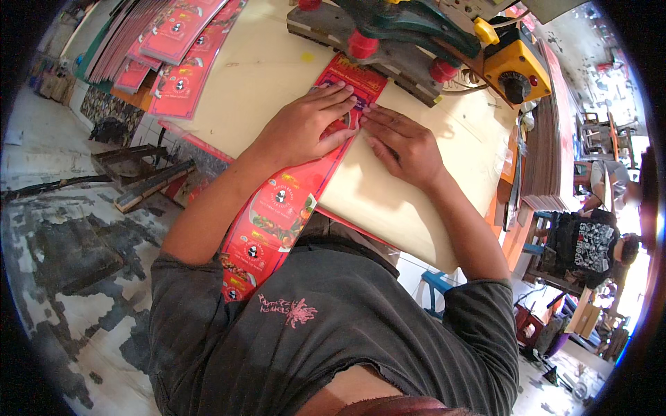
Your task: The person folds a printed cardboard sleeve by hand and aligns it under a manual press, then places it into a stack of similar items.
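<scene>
A long red printed card strip (284,197) runs aslant over the cream tabletop (388,201). Its far end lies by the grey bar of a machine, and its near end hangs over the table edge against my shirt. My left hand (305,125) rests on the strip, fingers stretched out and lying flat across it. At the strip's right edge is my right hand (399,142), its straight fingers touching the edge close to my left fingertips. Neither hand is wrapped round anything. Part of the strip is hidden beneath my left hand and forearm.
Just beyond my hands stands the machine, with a dark green frame (402,31), red knobs (363,44) and a yellow dial box (517,69). Stacked red printed cards (182,35) lie at far left. More stacked sheets (548,152) stand at right, and a person (590,243) sits beyond.
</scene>
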`<state>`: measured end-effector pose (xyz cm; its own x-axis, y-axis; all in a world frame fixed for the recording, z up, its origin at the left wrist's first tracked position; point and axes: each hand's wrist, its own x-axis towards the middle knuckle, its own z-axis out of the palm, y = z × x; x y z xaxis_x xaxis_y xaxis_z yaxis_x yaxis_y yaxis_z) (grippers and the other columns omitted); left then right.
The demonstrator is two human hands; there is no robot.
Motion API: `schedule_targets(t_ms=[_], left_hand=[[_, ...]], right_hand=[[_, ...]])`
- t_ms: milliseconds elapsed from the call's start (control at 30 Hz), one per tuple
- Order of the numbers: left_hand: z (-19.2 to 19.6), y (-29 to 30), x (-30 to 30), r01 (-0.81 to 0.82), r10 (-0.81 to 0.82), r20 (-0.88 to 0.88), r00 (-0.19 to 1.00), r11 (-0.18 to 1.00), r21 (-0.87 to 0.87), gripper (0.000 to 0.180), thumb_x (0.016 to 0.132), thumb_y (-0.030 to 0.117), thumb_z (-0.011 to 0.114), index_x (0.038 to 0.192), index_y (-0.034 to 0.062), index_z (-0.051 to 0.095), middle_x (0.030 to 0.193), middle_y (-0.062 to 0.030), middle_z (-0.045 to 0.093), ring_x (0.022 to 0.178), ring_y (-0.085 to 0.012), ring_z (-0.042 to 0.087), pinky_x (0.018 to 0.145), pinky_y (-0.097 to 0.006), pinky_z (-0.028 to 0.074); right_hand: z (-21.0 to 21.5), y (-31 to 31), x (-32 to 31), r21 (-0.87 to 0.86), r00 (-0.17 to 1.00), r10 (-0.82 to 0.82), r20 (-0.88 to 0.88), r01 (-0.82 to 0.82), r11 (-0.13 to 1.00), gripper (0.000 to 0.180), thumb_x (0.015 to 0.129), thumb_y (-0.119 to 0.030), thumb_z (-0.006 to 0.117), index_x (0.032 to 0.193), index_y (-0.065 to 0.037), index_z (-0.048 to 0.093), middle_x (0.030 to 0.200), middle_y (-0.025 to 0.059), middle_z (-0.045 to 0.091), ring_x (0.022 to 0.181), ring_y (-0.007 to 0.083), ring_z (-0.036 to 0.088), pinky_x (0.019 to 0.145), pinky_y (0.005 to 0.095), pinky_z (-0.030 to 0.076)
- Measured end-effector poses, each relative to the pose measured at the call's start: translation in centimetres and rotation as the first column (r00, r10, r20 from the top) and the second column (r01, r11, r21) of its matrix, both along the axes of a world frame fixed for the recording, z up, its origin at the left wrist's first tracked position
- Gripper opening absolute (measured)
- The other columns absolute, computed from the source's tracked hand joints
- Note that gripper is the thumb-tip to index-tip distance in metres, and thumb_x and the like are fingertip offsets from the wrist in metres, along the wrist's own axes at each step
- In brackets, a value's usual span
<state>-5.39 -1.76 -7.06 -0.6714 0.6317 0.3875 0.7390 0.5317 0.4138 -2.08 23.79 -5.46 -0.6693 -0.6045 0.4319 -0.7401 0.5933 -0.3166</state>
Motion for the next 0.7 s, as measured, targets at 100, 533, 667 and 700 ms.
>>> schedule_targets(t_ms=[100,533,667,700], left_hand=[[0.19,0.0,0.1,-0.001,0.001,0.005,1.0,1.0,-0.012,0.056,0.095,0.032,0.071,0.139,-0.0015,0.062,0.148,-0.0196,0.058,0.143,-0.0323,0.05,0.122,-0.045,0.036],[0.02,-0.06,0.1,-0.001,0.001,0.009,1.0,1.0,-0.008,0.056,0.095,0.032,0.071,0.14,-0.0007,0.061,0.149,-0.0195,0.057,0.144,-0.0318,0.049,0.123,-0.045,0.035],[0.1,-0.04,0.08,0.0,0.0,0.011,1.0,1.0,-0.01,0.056,0.095,0.032,0.071,0.14,-0.0007,0.061,0.149,-0.0196,0.057,0.144,-0.032,0.049,0.123,-0.046,0.035],[0.09,-0.04,0.07,-0.001,0.001,0.011,1.0,1.0,-0.01,0.056,0.095,0.032,0.071,0.14,-0.0007,0.061,0.149,-0.0196,0.057,0.144,-0.0321,0.049,0.123,-0.046,0.035]], right_hand=[[-0.11,-0.01,0.03,0.007,1.0,-0.003,-0.018,0.003,1.0,0.026,0.093,-0.016,0.071,0.114,-0.002,0.073,0.125,0.016,0.072,0.121,0.0311,0.068,0.101,0.04,0.056],[0.01,-0.06,0.06,0.015,1.0,-0.007,-0.016,0.007,1.0,0.024,0.092,-0.017,0.072,0.112,-0.003,0.074,0.125,0.0155,0.072,0.122,0.0303,0.068,0.103,0.0401,0.056],[-0.12,-0.03,0.1,0.008,1.0,-0.011,-0.003,0.011,1.0,0.026,0.091,-0.015,0.072,0.114,-0.003,0.074,0.127,0.0153,0.072,0.122,0.0301,0.067,0.103,0.0398,0.056],[0.0,-0.05,0.11,0.007,1.0,-0.009,0.0,0.009,1.0,0.027,0.091,-0.012,0.072,0.116,-0.003,0.074,0.127,0.0154,0.072,0.122,0.0303,0.068,0.102,0.0397,0.056]])
